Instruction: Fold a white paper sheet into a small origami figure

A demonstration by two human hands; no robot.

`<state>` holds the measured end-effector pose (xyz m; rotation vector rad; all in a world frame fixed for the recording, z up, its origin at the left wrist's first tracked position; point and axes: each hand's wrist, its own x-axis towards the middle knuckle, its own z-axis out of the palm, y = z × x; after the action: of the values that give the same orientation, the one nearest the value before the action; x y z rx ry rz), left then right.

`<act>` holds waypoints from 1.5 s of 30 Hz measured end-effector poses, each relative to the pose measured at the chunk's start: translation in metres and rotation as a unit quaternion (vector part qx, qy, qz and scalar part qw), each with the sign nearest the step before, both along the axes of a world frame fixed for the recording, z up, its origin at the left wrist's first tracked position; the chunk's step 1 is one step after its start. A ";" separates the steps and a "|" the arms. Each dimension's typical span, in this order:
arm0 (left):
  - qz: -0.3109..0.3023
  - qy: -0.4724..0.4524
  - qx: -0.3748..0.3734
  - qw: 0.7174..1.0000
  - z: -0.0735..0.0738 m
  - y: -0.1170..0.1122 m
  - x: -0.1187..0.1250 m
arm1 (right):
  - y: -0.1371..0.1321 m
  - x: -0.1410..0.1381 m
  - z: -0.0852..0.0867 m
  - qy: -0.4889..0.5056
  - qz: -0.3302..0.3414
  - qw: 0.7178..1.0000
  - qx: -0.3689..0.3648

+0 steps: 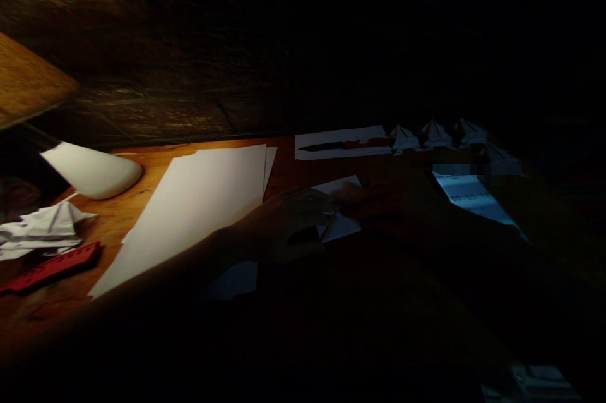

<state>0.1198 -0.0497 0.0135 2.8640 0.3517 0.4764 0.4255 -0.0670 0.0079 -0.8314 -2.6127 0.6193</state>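
Observation:
A small piece of folded white paper point(341, 227) lies between my two hands in deep shadow at the middle of the table. My left hand point(288, 223) is closed on its left side, with the fingers across the top and the thumb lower down. From the right, my right hand point(379, 201) reaches to the paper's upper edge; its fingers are dark and smeared, so their grip is unclear. Just left of my left hand lies a stack of white sheets point(199, 194). A smaller paper piece point(234, 280) shows below my left forearm.
A knife with a red handle point(364, 143) rests on white paper point(307, 138) at the back, beside several folded paper shapes point(434, 134). A lit phone point(473, 196) lies right. At left are a lamp point(95, 170), crumpled paper point(42, 226) and a red object with holes point(57, 267).

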 end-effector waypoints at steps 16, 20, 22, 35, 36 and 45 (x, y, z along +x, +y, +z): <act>-0.002 0.005 0.010 1.000 -0.002 -0.002 0.000 | -0.002 -0.003 0.005 -0.024 0.013 1.000 -0.003; -0.003 -0.002 -0.005 1.000 -0.002 -0.002 0.001 | -0.002 -0.004 0.004 -0.007 0.023 1.000 0.009; -0.005 -0.005 -0.010 1.000 -0.001 -0.003 0.002 | -0.002 -0.005 0.003 -0.009 0.028 0.999 0.011; 0.003 0.017 -0.028 0.999 0.000 -0.005 0.002 | -0.005 -0.010 0.012 -0.060 -0.004 0.998 0.026; 0.004 0.016 -0.024 1.000 0.001 -0.005 0.002 | -0.005 -0.009 0.012 -0.053 -0.004 0.998 0.028; 0.000 0.003 -0.028 1.000 0.003 -0.006 0.003 | -0.003 -0.008 0.003 0.004 0.035 0.999 0.017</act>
<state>0.1233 -0.0555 0.0170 2.8115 0.3605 0.4512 0.4173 -0.0700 0.0109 -0.7296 -2.6475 0.5923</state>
